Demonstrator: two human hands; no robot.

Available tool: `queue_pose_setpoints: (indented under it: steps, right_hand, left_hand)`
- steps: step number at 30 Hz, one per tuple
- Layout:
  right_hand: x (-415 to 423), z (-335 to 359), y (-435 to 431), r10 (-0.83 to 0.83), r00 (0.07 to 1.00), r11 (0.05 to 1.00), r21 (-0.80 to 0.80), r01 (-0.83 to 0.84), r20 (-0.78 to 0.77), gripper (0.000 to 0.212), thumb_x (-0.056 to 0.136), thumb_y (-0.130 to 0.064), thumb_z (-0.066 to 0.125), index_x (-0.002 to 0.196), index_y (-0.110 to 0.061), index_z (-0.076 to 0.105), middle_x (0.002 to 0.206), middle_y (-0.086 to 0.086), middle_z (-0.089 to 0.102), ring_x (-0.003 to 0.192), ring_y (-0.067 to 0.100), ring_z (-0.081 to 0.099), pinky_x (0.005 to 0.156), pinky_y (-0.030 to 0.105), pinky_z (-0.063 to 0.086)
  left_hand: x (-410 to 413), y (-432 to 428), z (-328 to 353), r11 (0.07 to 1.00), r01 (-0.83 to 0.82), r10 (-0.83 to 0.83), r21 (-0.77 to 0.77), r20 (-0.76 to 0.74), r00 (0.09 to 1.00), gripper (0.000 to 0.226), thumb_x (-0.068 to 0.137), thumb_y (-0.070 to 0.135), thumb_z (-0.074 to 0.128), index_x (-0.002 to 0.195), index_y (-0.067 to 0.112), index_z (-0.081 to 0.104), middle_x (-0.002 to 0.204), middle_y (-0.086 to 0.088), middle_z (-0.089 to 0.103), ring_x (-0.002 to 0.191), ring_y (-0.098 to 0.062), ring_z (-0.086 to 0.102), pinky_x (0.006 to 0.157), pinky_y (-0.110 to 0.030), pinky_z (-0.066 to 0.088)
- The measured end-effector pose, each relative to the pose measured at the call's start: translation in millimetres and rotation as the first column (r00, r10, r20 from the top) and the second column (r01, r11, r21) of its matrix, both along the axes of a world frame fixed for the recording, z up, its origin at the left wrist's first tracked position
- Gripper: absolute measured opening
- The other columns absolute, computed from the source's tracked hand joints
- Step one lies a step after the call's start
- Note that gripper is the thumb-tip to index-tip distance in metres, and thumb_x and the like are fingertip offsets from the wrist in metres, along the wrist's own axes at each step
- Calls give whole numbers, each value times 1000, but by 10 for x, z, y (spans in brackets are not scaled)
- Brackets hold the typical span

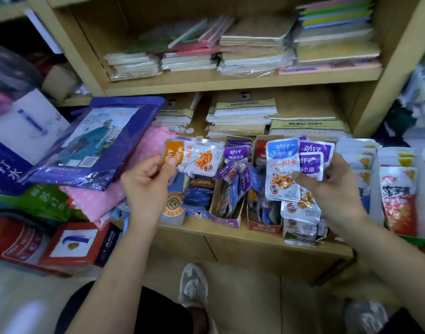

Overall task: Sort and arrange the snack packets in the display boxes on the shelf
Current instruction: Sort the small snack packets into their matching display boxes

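An orange-topped silver foil snack packet (194, 159) is pinched by the left hand (146, 186); a fan of blue- and purple-topped foil packets (282, 172) is gripped by the right hand (334, 186), above the cardboard display boxes (227, 221). Light and slippery, they are likely best taken by sealed edges.

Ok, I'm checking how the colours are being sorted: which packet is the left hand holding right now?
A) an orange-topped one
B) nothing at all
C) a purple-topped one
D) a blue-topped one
A: the left hand pinches the orange-topped packet by its end, while the blue-topped packet and the purple-topped packets are fanned in the right hand.
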State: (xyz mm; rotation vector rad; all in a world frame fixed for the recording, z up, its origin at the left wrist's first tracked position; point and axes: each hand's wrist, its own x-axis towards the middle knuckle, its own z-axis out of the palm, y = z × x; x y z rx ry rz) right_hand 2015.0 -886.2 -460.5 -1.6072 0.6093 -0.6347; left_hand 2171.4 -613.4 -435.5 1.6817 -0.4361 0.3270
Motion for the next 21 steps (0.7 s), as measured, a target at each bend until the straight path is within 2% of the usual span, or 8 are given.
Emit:
queue_pose_setpoints:
  steps: [2,3,6,9,14,17,19,21]
  right_hand:
    - [-30,21,-44,-26,1000,1000,-6,26,13,43,82,-8,80,118,-16,58,100,-9,72,85,-6,68,68,19,50]
    - [-42,26,-74,-40,999,999,-7,40,22,42,81,-7,81,116,-15,59,98,-7,73,84,-3,69,70,22,51]
    - [-88,39,-175,-83,996,997,1,83,41,41,79,-7,82,114,-15,62,97,-2,75,91,8,71,76,31,54]
    - [-137,69,-243,-112,993,994,-14,113,43,38,79,-11,83,112,-17,62,93,-8,74,87,5,70,73,30,53]
    - [-190,95,-271,-117,992,993,-7,117,42,36,81,-6,80,103,-26,59,87,-14,71,79,-7,68,63,14,50]
    - [-195,95,-277,-116,992,993,0,116,44,38,81,-5,79,107,-22,59,92,-12,71,78,-9,67,57,7,48]
    - [-193,93,-282,-114,993,993,-1,114,39,38,81,-5,80,108,-22,59,93,-11,72,79,-7,68,57,8,49]
    - [-199,104,-295,-115,993,993,4,115,37,37,81,-6,80,106,-23,60,93,-9,73,81,-4,70,62,14,51]
  left_hand:
    - [-41,-50,20,996,70,-72,-52,-29,997,9,92,6,70,95,11,76,83,-4,76,76,-15,63,68,-30,53]
    - [-50,-83,20,993,90,-93,-77,-44,995,15,91,3,70,102,12,75,91,-2,78,82,-15,68,77,-30,57]
    - [-24,-198,-5,986,98,-109,-132,-81,991,23,88,3,72,111,8,74,102,-8,77,92,-18,71,92,-42,57]
    - [-32,-370,-1,982,83,-99,-168,-88,991,23,90,2,71,112,6,73,102,-6,77,91,-15,72,88,-36,58]
    - [-8,-637,18,980,38,-54,-197,-78,995,27,86,5,75,97,29,76,93,0,79,86,-19,74,82,-34,59]
    - [112,-728,-81,998,-7,0,-69,-103,995,22,81,5,81,96,20,75,90,-3,77,82,-16,74,77,-36,60]
    - [140,-778,-156,999,-24,27,21,-142,990,27,77,5,84,91,25,73,87,-1,76,79,-13,73,78,-40,62]
    - [105,-819,-187,999,-12,18,38,-178,984,26,78,5,84,90,25,72,87,0,77,81,-14,75,79,-41,62]
